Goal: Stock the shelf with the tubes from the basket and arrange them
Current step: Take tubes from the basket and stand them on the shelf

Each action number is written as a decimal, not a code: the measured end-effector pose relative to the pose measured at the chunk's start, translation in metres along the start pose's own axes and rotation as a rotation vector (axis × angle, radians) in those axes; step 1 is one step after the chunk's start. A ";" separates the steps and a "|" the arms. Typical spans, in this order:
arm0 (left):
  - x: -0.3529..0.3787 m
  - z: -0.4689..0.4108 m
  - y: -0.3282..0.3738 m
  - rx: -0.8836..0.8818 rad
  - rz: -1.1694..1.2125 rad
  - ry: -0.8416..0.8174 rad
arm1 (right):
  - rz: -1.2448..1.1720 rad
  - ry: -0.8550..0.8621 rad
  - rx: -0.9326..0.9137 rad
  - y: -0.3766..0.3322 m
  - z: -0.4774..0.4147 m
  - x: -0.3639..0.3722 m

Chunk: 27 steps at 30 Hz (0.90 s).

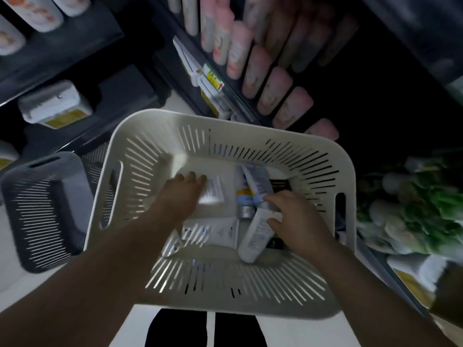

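From my remote seat I see 2 baskets: the white basket (pixel 160 136) fills the middle of the view, and a grey basket (pixel 42 211) sits just beside it at 9 o'clock, with nothing showing inside. Both hands are down in the white basket. I count 5 tubes lying loose on its floor, plus a blurred pale thing at 7 o'clock that I cannot name and 2 dark items toward 3 o'clock. The left hand (pixel 180 194) lies over the end of a flat white tube (pixel 213 191), fingers together and bent, but I cannot tell whether they grip it. The right hand (pixel 298 216) has thumb and fingers closed round the upper end of a long white tube (pixel 253 239), just below 2 silver-capped tubes (pixel 244 194) lying side by side. Another flat tube (pixel 218 231) rests at 6 o'clock. The shelf (pixel 250 113) runs toward 1 o'clock and carries a row of pink tubes (pixel 258 68), at least 8 of them, all blurred. Green packets (pixel 413 209) are piled at 3 o'clock.
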<state>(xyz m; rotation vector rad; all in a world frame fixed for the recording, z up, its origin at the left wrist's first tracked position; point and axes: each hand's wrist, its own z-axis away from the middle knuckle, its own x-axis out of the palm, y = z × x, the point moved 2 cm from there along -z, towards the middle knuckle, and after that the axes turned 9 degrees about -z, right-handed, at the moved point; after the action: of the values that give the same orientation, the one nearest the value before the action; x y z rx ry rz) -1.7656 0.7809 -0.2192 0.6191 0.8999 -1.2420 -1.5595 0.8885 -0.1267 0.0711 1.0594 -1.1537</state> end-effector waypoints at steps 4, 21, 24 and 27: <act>-0.019 0.019 -0.007 -0.101 0.266 -0.020 | -0.014 -0.074 -0.006 -0.002 -0.005 0.008; -0.119 0.148 0.018 -0.356 1.098 0.209 | -0.240 0.074 -0.039 -0.034 0.050 -0.029; -0.144 0.164 0.023 -0.295 1.154 0.218 | -0.239 0.201 -0.078 -0.048 0.080 -0.053; -0.175 0.184 0.028 -0.214 1.109 0.264 | -0.249 0.294 -0.103 -0.061 0.117 -0.073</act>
<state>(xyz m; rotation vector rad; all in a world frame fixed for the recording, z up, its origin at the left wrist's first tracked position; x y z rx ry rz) -1.7066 0.7296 0.0238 0.9337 0.7006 -0.0692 -1.5309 0.8489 0.0164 0.0283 1.4168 -1.3370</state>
